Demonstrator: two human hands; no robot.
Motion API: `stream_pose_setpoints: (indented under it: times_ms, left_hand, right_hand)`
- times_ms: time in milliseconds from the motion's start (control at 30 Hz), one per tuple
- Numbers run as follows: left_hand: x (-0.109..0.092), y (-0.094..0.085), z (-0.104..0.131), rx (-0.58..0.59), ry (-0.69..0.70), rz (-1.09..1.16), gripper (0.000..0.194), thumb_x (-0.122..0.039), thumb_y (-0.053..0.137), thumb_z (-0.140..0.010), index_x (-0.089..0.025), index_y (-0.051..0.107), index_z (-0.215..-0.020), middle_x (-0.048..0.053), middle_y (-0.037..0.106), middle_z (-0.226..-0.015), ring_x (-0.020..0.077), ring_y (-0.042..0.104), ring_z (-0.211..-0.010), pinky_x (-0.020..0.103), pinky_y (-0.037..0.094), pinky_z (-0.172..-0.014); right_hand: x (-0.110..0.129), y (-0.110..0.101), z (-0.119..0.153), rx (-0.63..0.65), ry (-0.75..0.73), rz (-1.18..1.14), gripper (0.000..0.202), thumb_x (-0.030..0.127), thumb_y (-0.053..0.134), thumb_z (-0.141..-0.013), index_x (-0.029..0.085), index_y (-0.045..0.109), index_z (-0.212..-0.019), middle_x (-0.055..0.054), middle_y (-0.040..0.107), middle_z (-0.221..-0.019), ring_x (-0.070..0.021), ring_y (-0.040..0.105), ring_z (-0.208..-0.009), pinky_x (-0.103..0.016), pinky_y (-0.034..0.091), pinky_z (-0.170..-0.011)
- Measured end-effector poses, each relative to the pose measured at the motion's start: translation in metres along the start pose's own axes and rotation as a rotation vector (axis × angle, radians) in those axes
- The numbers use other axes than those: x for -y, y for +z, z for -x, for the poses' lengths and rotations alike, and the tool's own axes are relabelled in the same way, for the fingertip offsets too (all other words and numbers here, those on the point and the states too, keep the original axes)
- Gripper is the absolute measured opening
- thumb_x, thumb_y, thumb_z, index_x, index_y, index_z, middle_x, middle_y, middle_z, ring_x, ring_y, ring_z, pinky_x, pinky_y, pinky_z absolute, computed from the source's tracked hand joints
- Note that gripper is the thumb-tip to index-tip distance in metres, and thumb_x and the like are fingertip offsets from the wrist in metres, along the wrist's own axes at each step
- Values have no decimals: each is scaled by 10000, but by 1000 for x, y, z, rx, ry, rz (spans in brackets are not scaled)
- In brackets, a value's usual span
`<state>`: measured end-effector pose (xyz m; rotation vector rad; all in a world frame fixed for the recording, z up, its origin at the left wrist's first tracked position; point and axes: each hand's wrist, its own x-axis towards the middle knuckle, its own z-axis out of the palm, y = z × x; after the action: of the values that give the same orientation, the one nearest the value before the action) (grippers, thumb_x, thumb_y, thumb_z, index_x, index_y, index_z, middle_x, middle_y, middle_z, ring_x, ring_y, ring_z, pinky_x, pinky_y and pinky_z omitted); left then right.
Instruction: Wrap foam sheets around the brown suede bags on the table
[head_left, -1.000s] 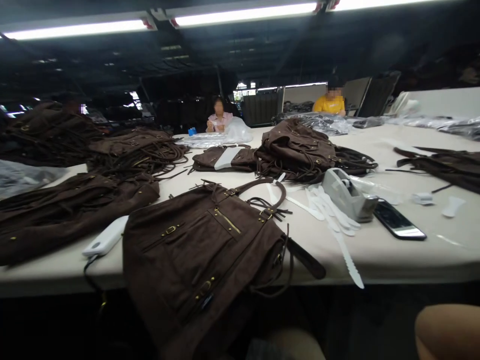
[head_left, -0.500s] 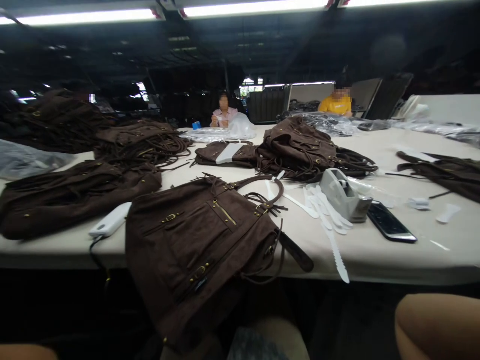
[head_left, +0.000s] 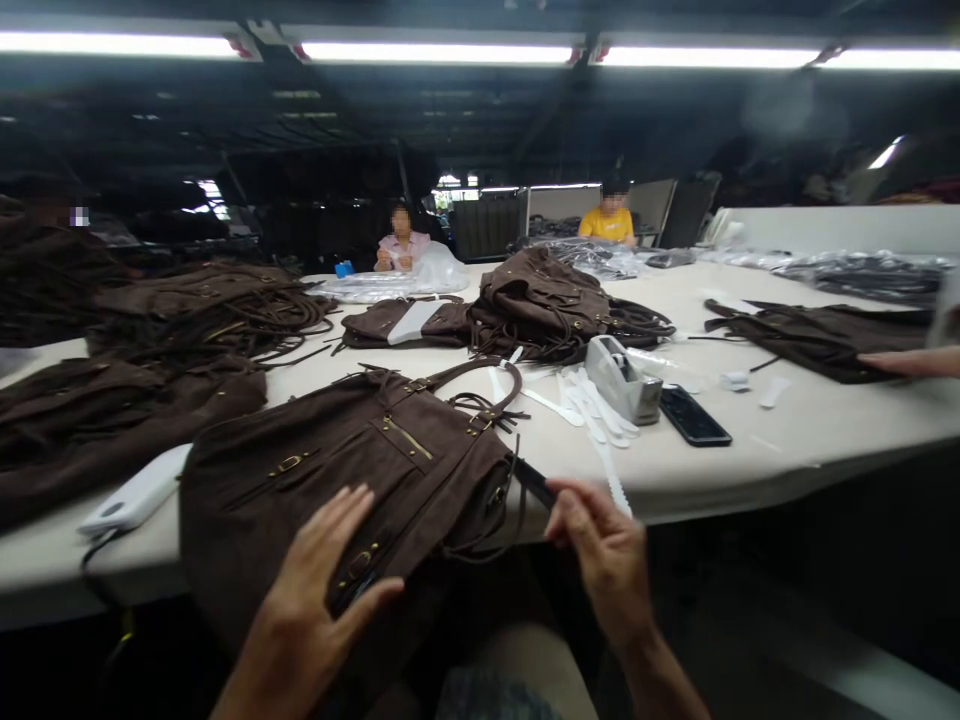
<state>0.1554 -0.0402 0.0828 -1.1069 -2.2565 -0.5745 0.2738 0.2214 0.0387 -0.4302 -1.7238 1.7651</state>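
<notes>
A dark brown bag [head_left: 360,450] with buckles and a short zipper lies over the table's front edge. My left hand [head_left: 307,590] is over its lower front, fingers stretched and thumb apart, holding nothing. At the bag's right side, my right hand [head_left: 604,550] pinches the end of a dark strap [head_left: 534,482] between thumb and fingers. The bag's looped handle [head_left: 510,385] rests on the table above the strap. White toothed strips [head_left: 600,405] lie beyond my right hand, beside a grey tape dispenser [head_left: 621,380].
A phone [head_left: 695,416] lies right of the dispenser. A white device [head_left: 139,492] with a cord sits at the left edge. More brown bags [head_left: 540,300] are piled behind. Another person's hand [head_left: 911,362] touches a brown piece at right; two people sit across the table.
Both my hands have come into view over the bag, the right one now gripping the strap end. The view has shifted right, and another person's hand appears at the right edge.
</notes>
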Motion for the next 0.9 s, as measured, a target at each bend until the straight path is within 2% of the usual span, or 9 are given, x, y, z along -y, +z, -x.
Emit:
stream_pose_setpoints:
  times_ms: [100,167,233,367,433,567,700,800,900]
  left_hand:
    - [9,59,69,121,72,-198,866,-618,521,-847,-167,219,-1522,166,443,-1467,347,392,-1368,523,335,-1125]
    - [8,79,104,172,1,-251,817,-532,489,-888,-142,169,-1531,176,418,-1483,336,361,-1390,523,313,-1135]
    - [-1,85,118,180,-99,-273,743,-407,466,-918,-165,134,-1538,161,374,-1515,316,318,-1416,522,292,-1147]
    - [-24,85,109,107,-213,-307,767,-285,517,-907,-241,91,-1543,152,246,-1575,333,232,-1450,560,253,-1158]
    - [-32,89,104,86,-254,-331,807,-263,547,-891,-249,72,-1544,163,204,-1587,355,208,-1453,587,240,-1155]
    - [-34,108,101,44,-291,-375,821,-266,532,-893,-205,37,-1545,194,199,-1581,384,177,-1454,619,222,-1148]
    - [-18,120,90,-52,-329,-430,743,-340,431,-923,-128,74,-1540,232,205,-1568,397,206,-1443,616,227,-1142]
    - [1,105,71,-1,-387,-399,637,-238,386,-894,-61,273,-1496,235,355,-1504,356,374,-1378,503,350,-1109]
    - [22,64,32,216,-519,-277,619,-92,362,-798,-147,478,-1404,131,617,-1298,264,630,-1127,353,516,-916]
  right_hand:
    - [-57,13,31,166,319,-36,526,643,644,-783,121,706,-805,-62,638,-632,-151,584,-558,-245,454,-499]
    - [-93,18,51,263,471,-28,550,657,668,-747,125,717,-876,-106,694,-777,-207,648,-686,-269,489,-543]
    - [-113,19,59,309,502,-29,555,614,701,-744,150,705,-1049,-136,706,-1003,-275,669,-907,-331,541,-667]
    - [-107,29,42,361,359,-168,571,468,765,-746,207,621,-1234,-119,628,-1267,-294,555,-1217,-413,428,-1037]
    - [-96,42,30,412,341,-272,544,417,778,-739,211,619,-1217,-105,622,-1282,-283,528,-1255,-412,356,-1106]
    - [-78,76,21,522,453,-490,501,320,800,-682,170,625,-1127,-119,661,-1197,-303,570,-1186,-462,425,-1037]
    - [-54,105,19,646,372,-518,534,167,762,-611,167,609,-1123,-109,649,-1201,-301,543,-1196,-437,506,-926]
    - [-34,114,10,737,324,-498,512,122,693,-603,169,621,-1107,-96,653,-1183,-291,561,-1165,-406,526,-871]
    - [-26,114,-6,808,303,-523,544,121,663,-609,177,633,-1149,-80,680,-1124,-279,602,-1106,-403,513,-879]
